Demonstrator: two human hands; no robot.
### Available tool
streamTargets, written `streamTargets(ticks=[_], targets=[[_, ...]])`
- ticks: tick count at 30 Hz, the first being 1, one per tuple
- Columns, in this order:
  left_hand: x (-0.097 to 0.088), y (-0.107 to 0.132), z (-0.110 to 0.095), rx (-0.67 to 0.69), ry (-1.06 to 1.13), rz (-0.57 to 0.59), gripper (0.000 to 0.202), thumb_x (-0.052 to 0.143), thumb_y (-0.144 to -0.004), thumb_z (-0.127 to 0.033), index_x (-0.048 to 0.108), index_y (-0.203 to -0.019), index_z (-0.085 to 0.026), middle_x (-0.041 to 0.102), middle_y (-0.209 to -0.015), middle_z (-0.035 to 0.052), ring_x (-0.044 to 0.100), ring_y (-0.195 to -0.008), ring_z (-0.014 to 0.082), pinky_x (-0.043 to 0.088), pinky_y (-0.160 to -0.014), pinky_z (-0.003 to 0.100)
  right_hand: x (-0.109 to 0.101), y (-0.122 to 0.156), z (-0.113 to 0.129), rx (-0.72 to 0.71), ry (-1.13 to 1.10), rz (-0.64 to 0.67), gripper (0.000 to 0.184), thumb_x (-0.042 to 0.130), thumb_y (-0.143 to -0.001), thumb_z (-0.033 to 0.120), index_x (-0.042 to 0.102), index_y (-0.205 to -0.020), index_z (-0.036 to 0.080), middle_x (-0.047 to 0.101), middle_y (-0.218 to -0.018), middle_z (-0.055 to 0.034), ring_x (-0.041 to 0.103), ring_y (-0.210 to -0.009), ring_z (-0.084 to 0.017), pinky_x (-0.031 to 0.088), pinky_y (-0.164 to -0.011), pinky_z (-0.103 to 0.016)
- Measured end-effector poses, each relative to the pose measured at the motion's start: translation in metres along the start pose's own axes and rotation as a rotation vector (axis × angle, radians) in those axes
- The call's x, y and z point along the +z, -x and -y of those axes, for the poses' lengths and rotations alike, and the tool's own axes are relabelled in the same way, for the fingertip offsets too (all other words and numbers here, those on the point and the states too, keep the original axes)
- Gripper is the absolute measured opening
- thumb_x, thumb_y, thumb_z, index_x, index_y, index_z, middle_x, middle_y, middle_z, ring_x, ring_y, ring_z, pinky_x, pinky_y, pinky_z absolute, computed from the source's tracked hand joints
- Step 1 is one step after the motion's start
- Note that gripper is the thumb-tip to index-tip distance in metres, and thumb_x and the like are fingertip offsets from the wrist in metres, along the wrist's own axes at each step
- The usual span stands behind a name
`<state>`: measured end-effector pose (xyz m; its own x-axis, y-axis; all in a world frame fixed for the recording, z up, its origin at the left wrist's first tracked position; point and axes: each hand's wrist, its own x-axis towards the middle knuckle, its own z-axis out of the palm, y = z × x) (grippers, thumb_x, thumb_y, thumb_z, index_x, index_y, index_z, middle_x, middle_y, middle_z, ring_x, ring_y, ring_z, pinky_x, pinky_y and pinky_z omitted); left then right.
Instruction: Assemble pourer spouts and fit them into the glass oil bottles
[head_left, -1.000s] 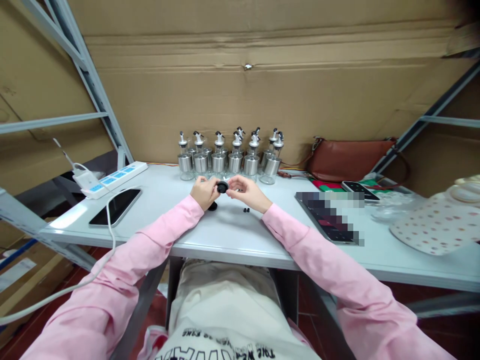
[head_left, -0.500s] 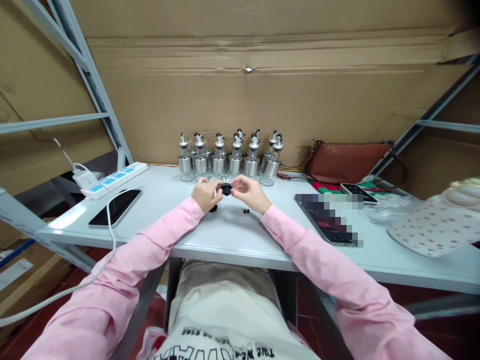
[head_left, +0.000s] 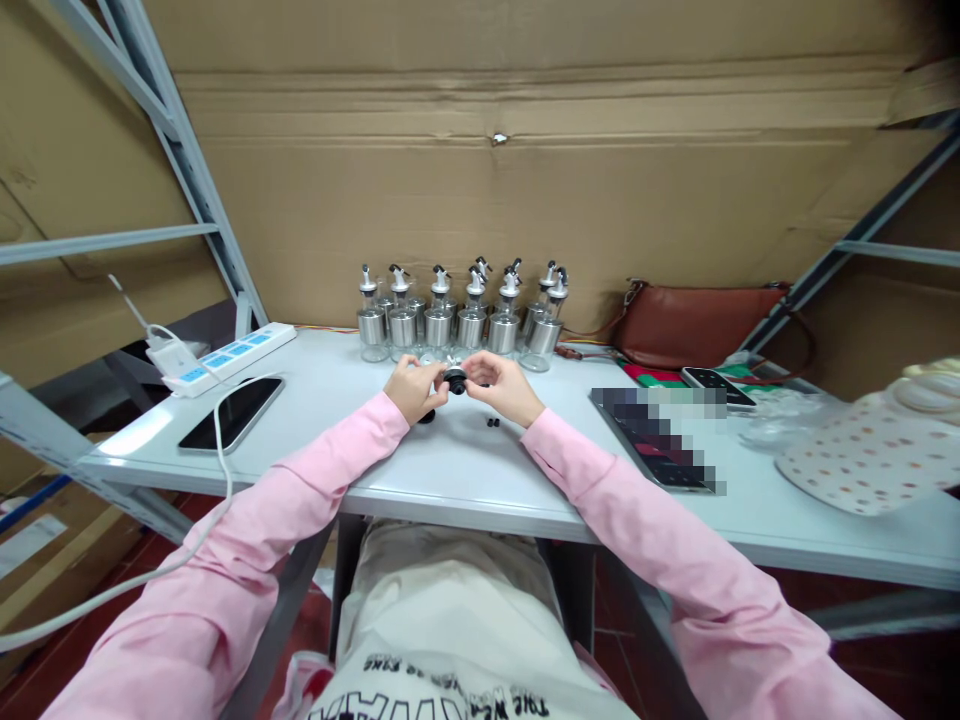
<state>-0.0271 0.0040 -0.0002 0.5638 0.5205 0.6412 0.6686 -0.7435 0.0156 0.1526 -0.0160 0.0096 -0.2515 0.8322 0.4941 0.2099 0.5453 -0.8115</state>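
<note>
My left hand (head_left: 410, 387) and my right hand (head_left: 501, 386) meet over the white table (head_left: 315, 420), both pinched on a small black round cap (head_left: 454, 379) held between them. A second black piece (head_left: 427, 415) lies on the table under my left hand. Two tiny black bits (head_left: 491, 423) lie just in front of my right hand. Behind the hands stands a row of several glass dispenser bottles (head_left: 459, 320) with steel collars and spouts.
A phone (head_left: 230, 412) and a white power strip (head_left: 229, 357) with a cable lie at the left. A brown bag (head_left: 694, 320), another phone (head_left: 715, 383), a dark tablet (head_left: 654, 432) and a dotted cloth item (head_left: 870, 450) sit at the right. Cardboard walls the back.
The black cap has shifted slightly right and turned between my fingers. Both hands stay closed on it in nearly the same place.
</note>
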Motion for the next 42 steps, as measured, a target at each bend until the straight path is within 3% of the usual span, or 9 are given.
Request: streamTargets(ticks=[12, 26, 35, 42], targets=[[-0.0014, 0.0021, -0.0005, 0.038, 0.130, 0.041, 0.022, 0.035, -0.078, -0.029, 0.049, -0.088, -0.015, 0.059, -0.065, -0.0023, 0.051, -0.048, 0.0090, 0.034, -0.079, 0.033, -0.0025, -0.0015, 0.0068, 0.002, 0.060, -0.024, 0.016, 0.057, -0.064, 0.021, 0.059, -0.077, 0.014, 0.061, -0.069, -0.0024, 0.057, -0.064, -0.011, 0.048, -0.066, -0.026], [0.0032, 0.0014, 0.0037, 0.038, 0.079, 0.006, 0.017, 0.036, -0.075, -0.024, 0.049, -0.082, -0.016, 0.058, -0.062, -0.0019, 0.049, -0.049, 0.0105, 0.035, -0.078, 0.033, -0.0030, -0.0002, 0.0078, -0.017, 0.076, 0.007, 0.017, 0.057, -0.062, 0.019, 0.059, -0.078, 0.014, 0.063, -0.072, -0.0027, 0.058, -0.066, -0.011, 0.048, -0.069, -0.026], [0.0037, 0.0035, 0.0047, 0.006, 0.088, 0.053, 0.018, 0.038, -0.076, -0.022, 0.050, -0.088, -0.017, 0.060, -0.065, -0.0027, 0.051, -0.050, 0.0102, 0.035, -0.079, 0.033, -0.0044, -0.0009, 0.0079, 0.007, 0.060, 0.049, 0.017, 0.059, -0.061, 0.019, 0.059, -0.078, 0.014, 0.064, -0.072, -0.0029, 0.060, -0.066, -0.012, 0.049, -0.070, -0.028], [0.0064, 0.0044, 0.0060, 0.033, 0.098, 0.004, 0.023, 0.032, -0.081, -0.023, 0.047, -0.096, -0.015, 0.061, -0.071, 0.0001, 0.054, -0.055, 0.0111, 0.036, -0.078, 0.032, -0.0069, -0.0012, 0.0092, -0.010, 0.050, 0.045, 0.016, 0.060, -0.064, 0.024, 0.058, -0.077, 0.014, 0.066, -0.076, -0.0052, 0.059, -0.065, -0.011, 0.046, -0.061, -0.024]])
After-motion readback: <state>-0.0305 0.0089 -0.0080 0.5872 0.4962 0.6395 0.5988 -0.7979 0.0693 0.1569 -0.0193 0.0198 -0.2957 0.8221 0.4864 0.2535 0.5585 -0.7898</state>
